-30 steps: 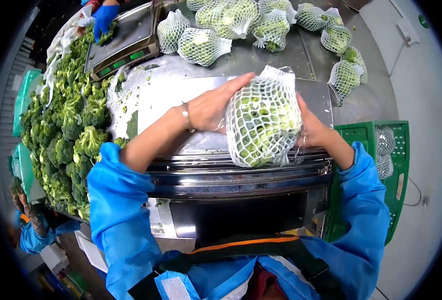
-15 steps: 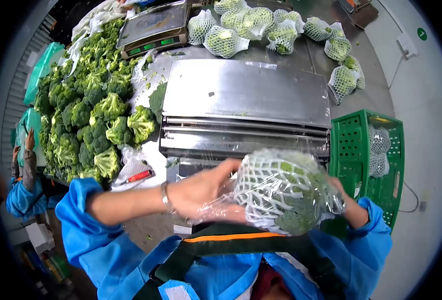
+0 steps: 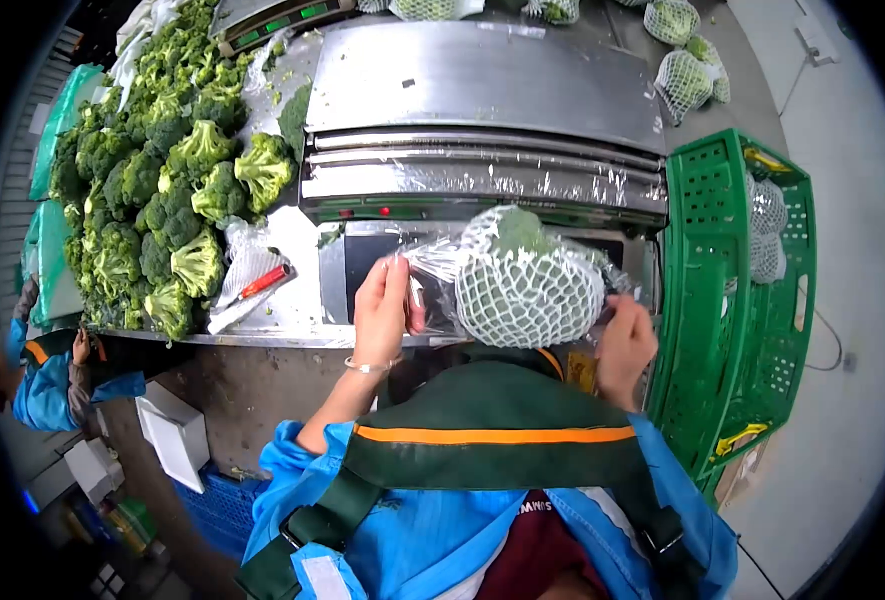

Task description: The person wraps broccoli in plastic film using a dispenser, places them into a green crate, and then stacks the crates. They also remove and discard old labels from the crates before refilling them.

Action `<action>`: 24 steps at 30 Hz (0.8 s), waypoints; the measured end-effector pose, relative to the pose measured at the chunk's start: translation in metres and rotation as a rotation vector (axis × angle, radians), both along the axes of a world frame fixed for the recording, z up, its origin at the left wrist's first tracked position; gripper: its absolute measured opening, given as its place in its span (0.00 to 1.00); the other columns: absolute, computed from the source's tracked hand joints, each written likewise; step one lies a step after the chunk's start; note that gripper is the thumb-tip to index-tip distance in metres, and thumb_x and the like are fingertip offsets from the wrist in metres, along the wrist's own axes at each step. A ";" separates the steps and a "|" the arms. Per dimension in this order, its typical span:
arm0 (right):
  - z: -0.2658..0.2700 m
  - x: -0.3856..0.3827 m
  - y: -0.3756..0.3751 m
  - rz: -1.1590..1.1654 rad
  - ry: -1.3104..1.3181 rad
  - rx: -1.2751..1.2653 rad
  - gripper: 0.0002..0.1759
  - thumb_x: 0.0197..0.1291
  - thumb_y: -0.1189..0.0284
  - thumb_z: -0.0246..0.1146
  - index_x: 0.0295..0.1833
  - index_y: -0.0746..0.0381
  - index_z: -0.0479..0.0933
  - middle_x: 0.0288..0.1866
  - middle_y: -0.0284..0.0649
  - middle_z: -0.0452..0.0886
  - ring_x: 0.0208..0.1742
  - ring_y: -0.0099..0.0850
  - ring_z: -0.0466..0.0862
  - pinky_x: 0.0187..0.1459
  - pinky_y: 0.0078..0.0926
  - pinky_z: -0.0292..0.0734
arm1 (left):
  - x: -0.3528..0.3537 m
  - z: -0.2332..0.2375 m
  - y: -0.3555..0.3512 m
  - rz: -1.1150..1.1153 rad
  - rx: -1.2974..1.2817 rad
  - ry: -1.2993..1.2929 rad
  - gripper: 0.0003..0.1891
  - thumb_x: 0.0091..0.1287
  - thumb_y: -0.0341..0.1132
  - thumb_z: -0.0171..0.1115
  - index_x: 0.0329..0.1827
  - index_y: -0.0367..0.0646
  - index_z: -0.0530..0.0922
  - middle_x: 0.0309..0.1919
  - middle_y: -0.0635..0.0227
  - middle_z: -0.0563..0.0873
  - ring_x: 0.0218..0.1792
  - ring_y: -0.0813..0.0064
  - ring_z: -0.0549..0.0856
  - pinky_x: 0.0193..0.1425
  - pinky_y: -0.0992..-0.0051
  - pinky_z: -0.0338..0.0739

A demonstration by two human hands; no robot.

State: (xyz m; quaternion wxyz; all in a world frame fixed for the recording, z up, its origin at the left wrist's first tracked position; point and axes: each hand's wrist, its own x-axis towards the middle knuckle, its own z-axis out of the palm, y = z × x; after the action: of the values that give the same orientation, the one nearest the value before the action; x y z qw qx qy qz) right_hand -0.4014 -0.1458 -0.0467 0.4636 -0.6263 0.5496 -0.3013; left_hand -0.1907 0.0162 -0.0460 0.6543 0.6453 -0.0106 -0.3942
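Observation:
A broccoli head in white foam netting and clear film (image 3: pixel 527 290) is held between my two hands, over the near edge of the wrapping machine (image 3: pixel 482 170). My left hand (image 3: pixel 387 305) pinches the gathered film at the bundle's left side. On the right side, my right hand (image 3: pixel 624 345) has its fingers closed on the film's other end. Netting covers most of the broccoli, with green florets showing at the top. A dark flat plate of the machine lies partly hidden beneath the bundle.
Loose broccoli (image 3: pixel 147 190) is piled at left, near a red-handled knife (image 3: pixel 262 283). A green crate (image 3: pixel 702 300) with netted pieces stands at right. More netted broccoli (image 3: pixel 684 82) lies at the back. A co-worker in blue (image 3: pixel 47 385) is at far left.
The view has tilted down and toward me. Both hands have moved to opposite sides of the bundle, pulling the film ends outward, and the bundle has turned to show more netting.

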 end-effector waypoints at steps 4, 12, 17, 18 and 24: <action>0.051 -0.022 -0.024 -0.145 -0.549 0.594 0.16 0.67 0.63 0.51 0.32 0.64 0.73 0.09 0.24 0.55 0.08 0.13 0.55 0.08 0.14 0.49 | 0.005 -0.016 0.035 0.371 -0.208 0.514 0.14 0.70 0.43 0.47 0.35 0.43 0.73 0.09 0.79 0.62 0.08 0.88 0.58 0.09 0.84 0.48; -0.127 -0.078 0.058 0.608 0.233 0.303 0.16 0.65 0.60 0.50 0.50 0.59 0.72 0.37 0.39 0.79 0.36 0.35 0.79 0.38 0.37 0.76 | -0.079 -0.107 0.055 -0.164 0.306 0.438 0.11 0.64 0.39 0.56 0.34 0.39 0.78 0.17 0.74 0.77 0.15 0.86 0.72 0.17 0.83 0.65; -0.072 -0.058 0.048 0.579 -0.241 1.054 0.17 0.64 0.60 0.49 0.53 0.58 0.70 0.44 0.39 0.76 0.42 0.36 0.76 0.44 0.38 0.73 | -0.091 -0.091 0.028 -0.316 -0.262 0.464 0.13 0.65 0.30 0.52 0.51 0.36 0.75 0.45 0.65 0.81 0.44 0.80 0.78 0.50 0.80 0.73; -0.064 -0.055 0.043 0.594 -0.293 1.087 0.18 0.64 0.60 0.49 0.53 0.58 0.70 0.45 0.39 0.76 0.43 0.36 0.76 0.45 0.38 0.72 | -0.092 -0.078 0.018 -0.265 -0.396 0.583 0.14 0.66 0.28 0.50 0.54 0.38 0.72 0.50 0.64 0.78 0.48 0.80 0.77 0.52 0.80 0.73; -0.004 -0.050 -0.016 0.471 -0.679 0.925 0.20 0.64 0.61 0.47 0.57 0.58 0.67 0.52 0.40 0.72 0.50 0.37 0.73 0.52 0.39 0.68 | -0.091 0.005 -0.082 -0.228 -0.629 0.836 0.10 0.65 0.28 0.51 0.48 0.42 0.66 0.45 0.61 0.73 0.48 0.67 0.77 0.56 0.64 0.75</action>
State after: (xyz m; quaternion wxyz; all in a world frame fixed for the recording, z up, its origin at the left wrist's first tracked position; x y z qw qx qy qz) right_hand -0.4510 -0.1616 -0.0507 0.8901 -0.3339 0.2923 -0.1038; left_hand -0.2820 -0.0663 -0.0410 0.7173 0.2010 0.0632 -0.6641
